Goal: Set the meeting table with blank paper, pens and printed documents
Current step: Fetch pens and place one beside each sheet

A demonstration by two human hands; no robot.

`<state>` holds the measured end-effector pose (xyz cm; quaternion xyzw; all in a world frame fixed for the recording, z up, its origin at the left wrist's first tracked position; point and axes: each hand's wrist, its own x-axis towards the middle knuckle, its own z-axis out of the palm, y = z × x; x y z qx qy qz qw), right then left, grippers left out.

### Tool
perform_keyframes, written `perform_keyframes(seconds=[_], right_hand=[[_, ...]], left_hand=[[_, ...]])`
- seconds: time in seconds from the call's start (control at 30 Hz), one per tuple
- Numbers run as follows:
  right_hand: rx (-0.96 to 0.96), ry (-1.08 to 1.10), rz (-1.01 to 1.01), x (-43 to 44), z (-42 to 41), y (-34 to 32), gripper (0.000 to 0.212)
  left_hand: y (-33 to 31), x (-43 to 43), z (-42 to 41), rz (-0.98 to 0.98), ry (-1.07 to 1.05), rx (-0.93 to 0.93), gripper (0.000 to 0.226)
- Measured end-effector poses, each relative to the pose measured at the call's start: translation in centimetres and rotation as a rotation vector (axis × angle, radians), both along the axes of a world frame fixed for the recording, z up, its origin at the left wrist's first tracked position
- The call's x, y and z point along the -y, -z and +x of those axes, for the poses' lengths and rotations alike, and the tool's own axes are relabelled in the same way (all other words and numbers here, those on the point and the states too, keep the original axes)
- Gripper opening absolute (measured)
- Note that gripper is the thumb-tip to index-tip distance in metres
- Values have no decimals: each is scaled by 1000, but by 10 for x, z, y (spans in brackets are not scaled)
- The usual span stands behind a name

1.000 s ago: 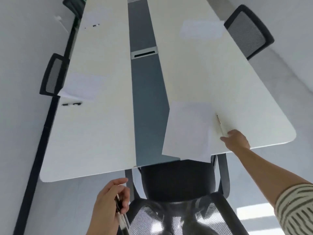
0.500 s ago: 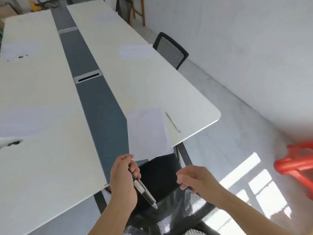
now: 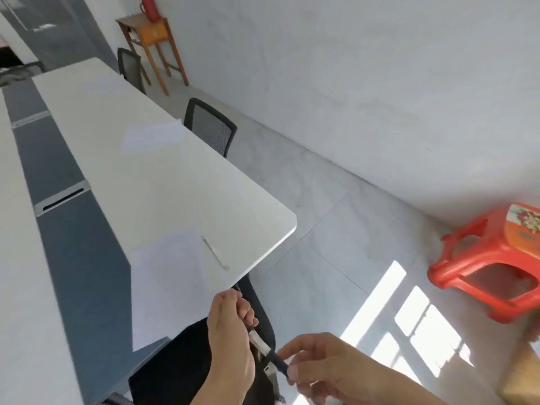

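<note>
My left hand (image 3: 230, 334) is closed around a small bunch of pens (image 3: 264, 347) below the near end of the white meeting table (image 3: 175, 185). My right hand (image 3: 318, 366) pinches the dark tip of one of those pens. On the table's near right corner lies a blank sheet (image 3: 172, 285) that overhangs the edge, with a pale pen (image 3: 215, 254) beside it. Farther along the right side rests a second sheet (image 3: 152, 135).
A black mesh chair (image 3: 175, 366) stands under my hands; two more chairs (image 3: 211, 125) line the table's right side. A grey centre strip with a cable slot (image 3: 62, 198) runs along the table. A red plastic stool (image 3: 491, 261) and a wooden stand (image 3: 155, 39) are by the wall.
My view has swung right toward the wall. My right hand left the pen on the table, came back, and now grips the tip of a pen held in my left hand.
</note>
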<state>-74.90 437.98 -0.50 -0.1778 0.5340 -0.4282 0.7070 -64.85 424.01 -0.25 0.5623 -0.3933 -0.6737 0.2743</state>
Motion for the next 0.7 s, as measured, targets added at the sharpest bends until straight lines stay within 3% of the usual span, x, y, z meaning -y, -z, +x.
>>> perform_keyframes(seconds=[0.13,0.37,0.6,0.7], right_hand=[[-103,100,5,-37,-93,6,18],[-353,192,-14,-65,-213,3,29],[-487,76,-92,-26,-284,20,22],[-479,194,-48,-3,-340,27,24]], left_hand=[[4,-42,-84,-157,124,1,29],[12,-68,-177,-149,358,36,34],[21,-18,-254,-92,414,85,28],[28,25,-292,-43,349,42,14]])
